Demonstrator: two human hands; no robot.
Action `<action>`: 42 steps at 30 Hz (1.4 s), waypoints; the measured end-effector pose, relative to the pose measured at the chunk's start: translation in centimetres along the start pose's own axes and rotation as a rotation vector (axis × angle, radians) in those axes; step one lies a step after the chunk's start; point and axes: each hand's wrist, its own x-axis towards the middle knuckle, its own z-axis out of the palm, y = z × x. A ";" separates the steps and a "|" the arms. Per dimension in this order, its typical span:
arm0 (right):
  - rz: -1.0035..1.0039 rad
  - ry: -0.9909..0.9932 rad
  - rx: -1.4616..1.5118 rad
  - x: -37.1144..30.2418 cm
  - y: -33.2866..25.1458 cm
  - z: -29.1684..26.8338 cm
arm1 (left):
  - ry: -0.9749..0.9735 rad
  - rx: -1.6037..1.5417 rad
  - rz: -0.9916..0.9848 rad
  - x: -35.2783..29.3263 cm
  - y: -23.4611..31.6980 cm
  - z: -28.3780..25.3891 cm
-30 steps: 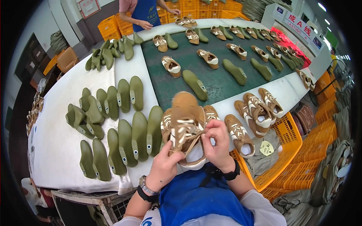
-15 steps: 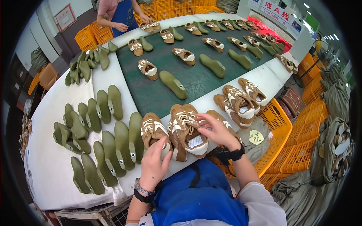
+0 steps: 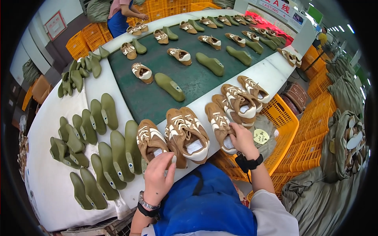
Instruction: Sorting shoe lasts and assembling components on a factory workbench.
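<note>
— Since half a second ago, my right hand (image 3: 244, 141) has moved off the middle pair (image 3: 190, 126) and across to the single shoe (image 3: 217, 122) on its right.

— And the left?

— It stays on the near side: my left hand (image 3: 158, 176) hangs by the heel of the left shoe (image 3: 149, 135), thumb and fingers parted, with nothing between them. Whether a fingertip touches that heel, I cannot tell.

— How firm is the right grip?

— Thumb and fingers are lightly curled at the single shoe's collar. Some fingertips are hidden, so I cannot tell whether they pinch it or merely rest there. The shoe itself stands sole down on the white table border (image 3: 271, 74).

— Why do these near shoes face away from you?

— Their toes point toward the far side and their openings toward me. I'd judge that puts collars and laces within easy reach of both hands.

— And the green foot forms (image 3: 133, 141)?

— They sit in rows to the left, probably to keep them apart from the near shoes, though the closest is just beside the left shoe.

— The orange crate (image 3: 284, 137)?

— Near right, just below the border, presumably there to be within my right arm's reach.
</note>
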 end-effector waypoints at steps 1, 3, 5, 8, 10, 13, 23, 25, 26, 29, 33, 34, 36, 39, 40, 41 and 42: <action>-0.046 0.079 0.063 0.0 -1.7 -1.4 | -0.008 -0.003 0.034 0.1 0.0 0.1; -0.135 0.193 0.131 -0.2 -5.0 -3.8 | 0.012 -0.021 0.040 0.8 1.3 0.4; -0.181 0.191 0.184 -0.7 -8.5 -5.6 | 0.036 -0.005 0.101 1.6 2.6 0.7; -0.361 0.178 0.250 -1.6 -11.8 -7.1 | 0.065 0.104 0.177 3.5 4.7 1.1; -0.502 0.230 0.284 -2.2 -13.5 -7.6 | 0.096 0.184 0.187 4.0 4.4 0.8; -0.468 0.263 0.452 -2.1 -14.7 -7.4 | 0.197 0.115 0.188 3.4 2.9 0.2; -0.633 0.103 0.441 -2.2 -16.7 -7.0 | 0.281 -0.193 0.192 1.3 0.7 -0.4; -0.675 0.169 0.467 -2.1 -16.7 -6.6 | 0.303 -0.178 0.223 1.2 0.9 -0.6; -0.675 0.168 0.466 -2.2 -16.6 -6.4 | 0.324 -0.162 0.255 1.2 1.0 -0.7; -0.705 0.150 0.472 -2.1 -16.5 -6.2 | 0.326 -0.152 0.260 1.0 0.9 -0.9; -0.845 0.111 0.517 -1.6 -16.2 -6.1 | 0.329 -0.265 0.130 0.6 1.3 -1.4; -0.912 0.090 0.560 -1.5 -16.1 -6.0 | 0.329 -0.330 0.061 0.5 1.4 -1.8; -0.934 0.052 0.607 -1.8 -16.4 -5.8 | 0.371 -0.556 0.000 0.8 1.4 -2.5; -0.959 0.044 0.651 -1.9 -16.3 -5.4 | 0.355 -0.593 -0.058 0.9 1.1 -2.4; -0.964 0.074 0.647 -1.8 -16.3 -5.3 | 0.377 -0.575 -0.061 1.0 1.1 -2.3; -0.962 0.076 0.647 -1.8 -16.4 -5.2 | 0.398 -0.557 -0.063 1.1 1.1 -2.3; -0.887 0.090 0.641 -1.9 -16.8 -5.2 | 0.395 -0.558 -0.062 1.3 1.0 -2.5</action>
